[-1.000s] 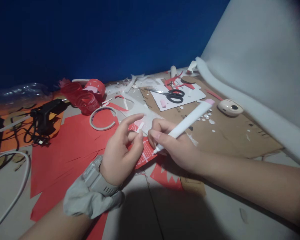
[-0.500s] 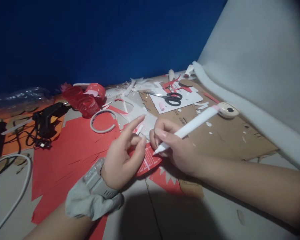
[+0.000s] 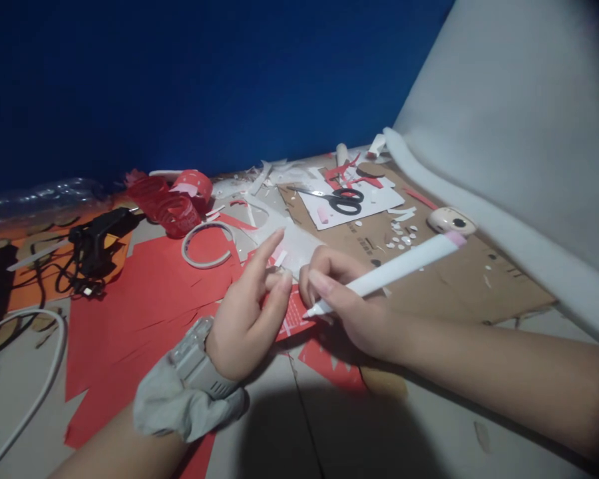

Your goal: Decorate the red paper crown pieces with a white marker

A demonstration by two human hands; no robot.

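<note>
My right hand is closed around a white marker with a pink end, its tip pointing down-left. That tip meets a small red paper piece covered in fine white line patterns. At the left edge of this piece, my left hand pinches it between thumb and bent fingers, while the index finger sticks out. The hand partly hides the paper. A grey watch and a pale scrunchie circle the left wrist.
Red paper sheets lie left under a tape roll. Black scissors rest on white paper over cardboard. A black glue gun with cables, red tape rolls and a cream oval object are around.
The marker's back end has swung lower and to the right, uncovering white paper bits on the cardboard. Its tip has shifted slightly down-left on the red paper. Both hands stay nearly in place.
</note>
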